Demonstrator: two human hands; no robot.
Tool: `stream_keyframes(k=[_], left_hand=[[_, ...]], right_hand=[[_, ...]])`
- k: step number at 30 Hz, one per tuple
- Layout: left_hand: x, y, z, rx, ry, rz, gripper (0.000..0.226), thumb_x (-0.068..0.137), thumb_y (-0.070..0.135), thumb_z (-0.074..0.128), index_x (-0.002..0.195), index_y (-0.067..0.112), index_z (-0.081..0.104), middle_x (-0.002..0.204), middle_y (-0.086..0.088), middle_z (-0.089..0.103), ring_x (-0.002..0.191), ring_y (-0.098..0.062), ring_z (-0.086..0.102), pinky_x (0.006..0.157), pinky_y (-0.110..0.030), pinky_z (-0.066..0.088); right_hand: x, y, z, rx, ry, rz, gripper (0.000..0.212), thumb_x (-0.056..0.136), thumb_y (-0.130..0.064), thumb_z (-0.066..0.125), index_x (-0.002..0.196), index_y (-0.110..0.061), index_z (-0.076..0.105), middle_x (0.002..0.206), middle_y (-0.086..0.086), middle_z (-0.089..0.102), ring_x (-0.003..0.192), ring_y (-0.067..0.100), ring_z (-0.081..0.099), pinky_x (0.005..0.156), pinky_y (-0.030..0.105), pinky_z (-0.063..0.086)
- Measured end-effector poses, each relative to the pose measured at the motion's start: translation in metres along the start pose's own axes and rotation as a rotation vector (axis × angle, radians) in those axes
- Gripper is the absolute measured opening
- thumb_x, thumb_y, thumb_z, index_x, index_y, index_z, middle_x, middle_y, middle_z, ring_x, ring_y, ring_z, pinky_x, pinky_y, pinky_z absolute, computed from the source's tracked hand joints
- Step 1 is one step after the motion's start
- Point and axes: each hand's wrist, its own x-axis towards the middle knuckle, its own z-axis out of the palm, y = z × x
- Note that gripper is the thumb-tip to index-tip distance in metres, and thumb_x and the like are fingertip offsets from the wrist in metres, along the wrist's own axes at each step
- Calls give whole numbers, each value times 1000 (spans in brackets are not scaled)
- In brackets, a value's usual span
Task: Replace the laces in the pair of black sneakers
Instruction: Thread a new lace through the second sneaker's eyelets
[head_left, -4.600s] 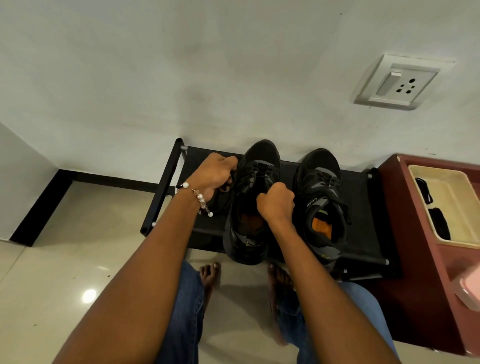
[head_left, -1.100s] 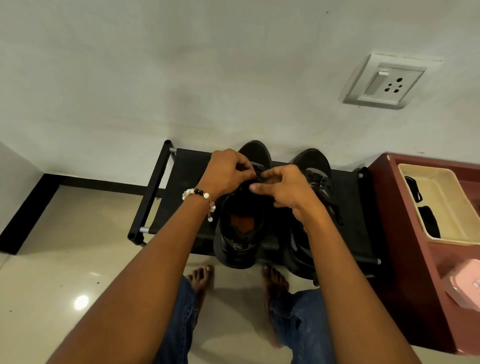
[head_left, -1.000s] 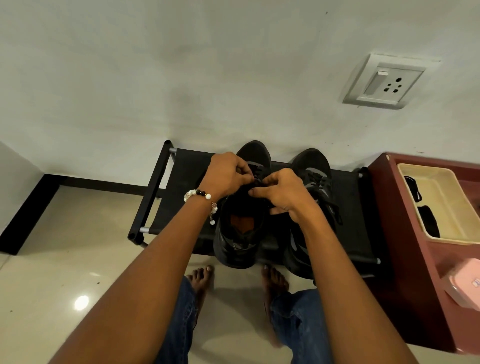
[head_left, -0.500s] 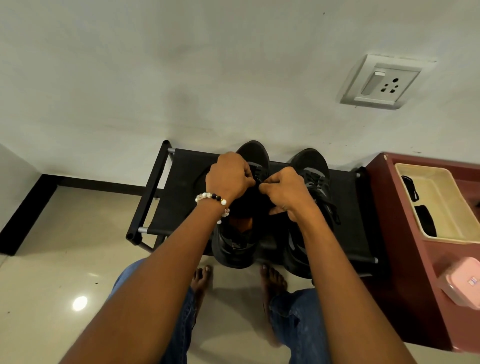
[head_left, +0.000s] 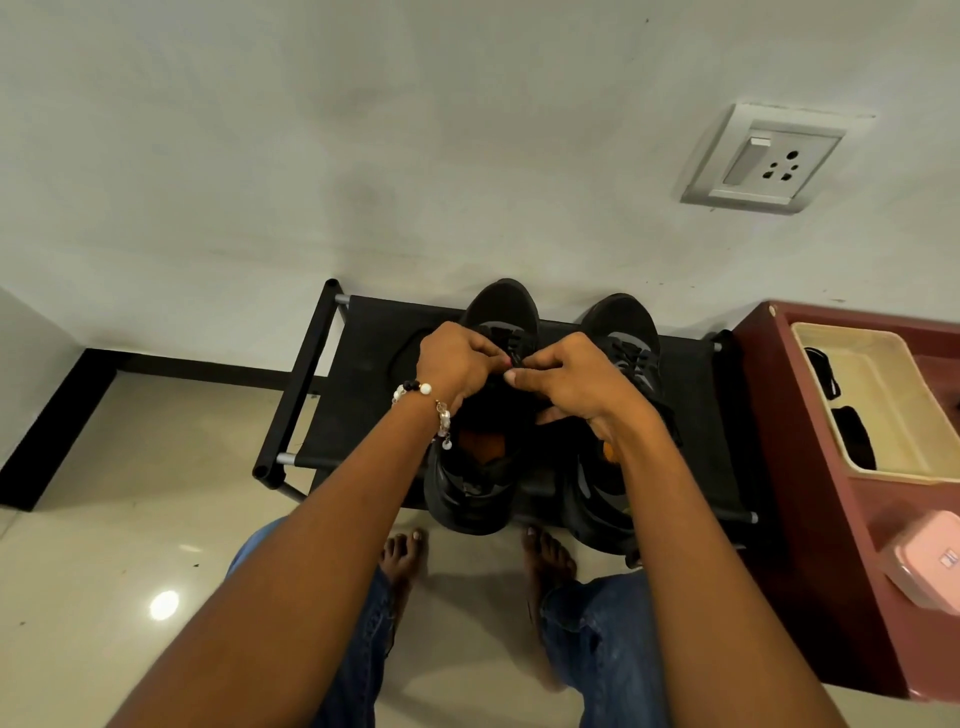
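Blue denim covered my knees at the bottom of the view, my bare feet (head_left: 402, 556) on the pale tiled floor (head_left: 104, 545) just in front of a low black shoe rack (head_left: 363, 364). On the rack stood the pair of black sneakers, side by side, toes toward the wall. My left hand (head_left: 454, 364), a beaded bracelet (head_left: 426, 402) at its wrist, and my right hand (head_left: 569, 379) met over the tongue of the left sneaker (head_left: 483, 467), fingers curled and pinching its black lace (head_left: 514, 353) between the fingertips. The right sneaker (head_left: 618, 332) stood just beside it, partly hidden under my right forearm, its laces in place. To the right was a maroon cabinet (head_left: 789, 467) carrying a cream tray (head_left: 883, 395) and a pink box (head_left: 930, 566). Farther off, a white switch socket (head_left: 769, 161) sat on the wall.
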Motion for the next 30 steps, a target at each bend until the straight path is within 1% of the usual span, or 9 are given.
stream_keyframes(k=[5, 9, 14, 16, 19, 22, 25, 28, 30], left_hand=[[3, -2, 5, -28, 33, -43, 8, 78, 13, 79, 86, 14, 76, 95, -3, 73, 93, -12, 64, 84, -24, 49], [1, -2, 3, -14, 32, -4, 11, 80, 17, 77, 90, 13, 77, 94, -2, 73, 86, -7, 61, 79, -20, 45], [-8, 0, -18, -8, -86, 91, 26, 76, 19, 80, 102, 15, 75, 98, 0, 71, 89, -6, 62, 87, -23, 50], [-10, -3, -30, 52, -102, 103, 43, 69, 22, 86, 109, 19, 69, 105, 0, 65, 99, -12, 61, 93, -30, 51], [-7, -13, -42, 355, -184, 48, 90, 59, 41, 89, 136, 26, 45, 134, -7, 47, 128, -30, 44, 106, -47, 42], [-9, -18, -40, 571, -313, -44, 121, 62, 55, 83, 154, 25, 9, 153, -17, 22, 141, -40, 23, 113, -53, 29], [-9, -20, -35, 632, -317, -93, 131, 66, 59, 78, 154, 17, -9, 157, -23, 7, 144, -44, 14, 114, -52, 24], [-3, -23, -33, 585, -339, -141, 132, 62, 63, 78, 154, 11, 0, 156, -22, 15, 141, -41, 23, 114, -51, 30], [-1, -26, -34, 542, -355, -166, 132, 59, 64, 79, 153, 7, 6, 155, -20, 23, 140, -37, 29, 112, -49, 34]], right_hand=[[8, 9, 3, 237, 135, 52, 27, 94, -23, 64, 88, 3, 73, 96, 20, 72, 91, 29, 71, 77, 47, 60], [16, 10, 17, 231, 342, 70, 12, 83, -19, 76, 71, -15, 75, 80, 8, 74, 82, 25, 71, 75, 45, 61], [16, 2, 15, 381, 457, 140, 16, 85, -13, 68, 76, 1, 70, 73, 13, 69, 72, 27, 68, 75, 45, 58], [12, -2, 6, 561, 478, 127, 17, 91, -9, 59, 77, -5, 66, 75, 9, 67, 76, 22, 66, 79, 41, 57], [1, -7, -13, 1126, 416, 3, 24, 100, -11, 43, 83, -7, 59, 81, 12, 68, 84, 27, 70, 83, 39, 56], [-5, -6, -23, 1490, 442, -233, 24, 102, -13, 42, 82, -10, 55, 64, 6, 56, 60, 22, 56, 64, 33, 52], [-4, -7, -21, 955, 576, -406, 12, 98, -11, 53, 89, -13, 60, 65, 1, 53, 55, 12, 44, 49, 25, 39], [7, 5, -14, -155, 452, -416, 16, 91, -22, 67, 105, -14, 68, 87, 5, 64, 75, 12, 57, 70, 24, 49], [15, 13, -6, -678, 287, -324, 24, 90, -25, 68, 110, -13, 71, 100, 9, 64, 95, 22, 60, 86, 31, 49]])
